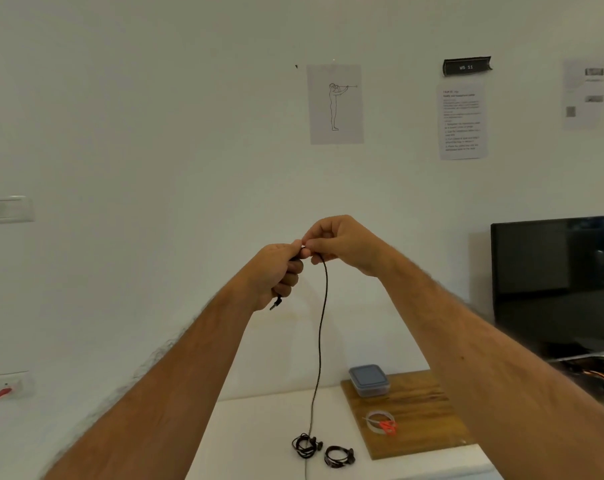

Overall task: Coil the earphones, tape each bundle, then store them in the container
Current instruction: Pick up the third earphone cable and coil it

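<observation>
Head view, hands: We hold both hands raised before the wall, the left hand [279, 271] with fingers curled round the plug end of the earphone cable [323, 327], the right hand [342, 245] pinching the same cable just beside it.
Head view, cable: It hangs slack from our fingers down to the counter [259, 438], its lower end running off the bottom edge; the plug [275, 303] pokes out under the left fist.
Head view, counter: Two coiled earphone bundles [323, 450] lie side by side; whether they are taped we cannot tell.
Head view, board: A lidded container [369, 380] and a tape roll [380, 421] with a small orange tool sit on the wooden board [418, 420].
Risk, as we judge it: The long free tail could sweep the finished bundles or kink; loops wound loosely in the left hand may spring open before tape reaches them.
</observation>
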The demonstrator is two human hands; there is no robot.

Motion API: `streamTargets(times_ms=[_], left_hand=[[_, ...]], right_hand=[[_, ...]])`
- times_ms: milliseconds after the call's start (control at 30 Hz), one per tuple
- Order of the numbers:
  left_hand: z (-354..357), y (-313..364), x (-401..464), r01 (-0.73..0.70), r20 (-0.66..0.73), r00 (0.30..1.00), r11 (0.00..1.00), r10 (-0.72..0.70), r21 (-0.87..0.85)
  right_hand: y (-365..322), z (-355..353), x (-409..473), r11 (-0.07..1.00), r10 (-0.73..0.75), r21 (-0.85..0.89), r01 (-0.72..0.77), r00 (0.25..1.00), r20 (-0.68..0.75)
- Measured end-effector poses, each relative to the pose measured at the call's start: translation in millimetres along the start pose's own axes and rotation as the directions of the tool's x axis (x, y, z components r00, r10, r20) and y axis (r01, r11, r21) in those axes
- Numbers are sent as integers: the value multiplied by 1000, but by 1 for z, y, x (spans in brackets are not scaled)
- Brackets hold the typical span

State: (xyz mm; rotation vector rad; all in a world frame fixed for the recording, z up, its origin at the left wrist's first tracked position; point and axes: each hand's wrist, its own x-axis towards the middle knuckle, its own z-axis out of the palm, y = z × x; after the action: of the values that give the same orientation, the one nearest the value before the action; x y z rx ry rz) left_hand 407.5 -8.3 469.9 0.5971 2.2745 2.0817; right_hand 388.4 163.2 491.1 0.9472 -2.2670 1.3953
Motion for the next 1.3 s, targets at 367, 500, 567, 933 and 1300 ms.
streamTargets(times_ms=[367, 500, 567, 933, 1300], left_hand=[[0, -1, -8, 30, 76, 997, 996, -23, -88], [-4, -5, -7, 35, 99, 995, 988, -21, -147], [-7, -6, -8, 35, 134, 991, 984, -12, -173], [2, 0, -19, 3, 230, 972, 967, 57, -253], [6, 7, -22, -33, 199, 976, 968, 85, -249]], right_hand=[[-1, 5, 1, 987, -33, 153, 50, 993, -110], [2, 2, -3, 974, -12, 226, 18, 999, -30], [3, -2, -3, 966, -9, 259, 8, 1000, 0], [2, -2, -7, 926, -60, 377, 17, 993, 101], [9, 3, -11, 930, -32, 367, -13, 993, 114]])
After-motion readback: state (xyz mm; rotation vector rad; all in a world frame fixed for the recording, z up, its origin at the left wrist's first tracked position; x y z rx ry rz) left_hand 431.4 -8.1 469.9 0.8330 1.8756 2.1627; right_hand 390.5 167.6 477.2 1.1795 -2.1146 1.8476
